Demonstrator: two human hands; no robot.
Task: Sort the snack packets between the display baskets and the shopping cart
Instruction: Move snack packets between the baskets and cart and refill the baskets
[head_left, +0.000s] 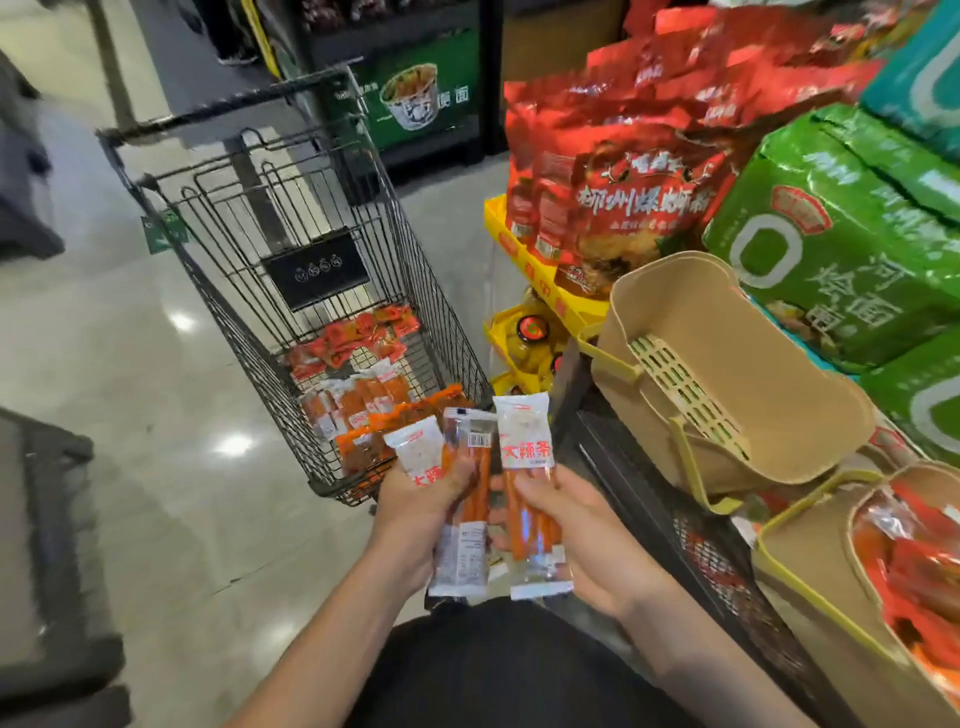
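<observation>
Nearest, the left hand (431, 501) gripped two spicy-stick packets (462, 499) and the right hand (566, 525) gripped a third packet (530, 499), all touching in mid-air. The slick wrappers, fanned loosely, could have slid out onto the floor (156, 415) (my guess). Beyond, the shopping cart (291, 291) stood open-topped, with free aisle to its left; at right the empty display basket (727, 374) tilted near its shelf edge.
</observation>
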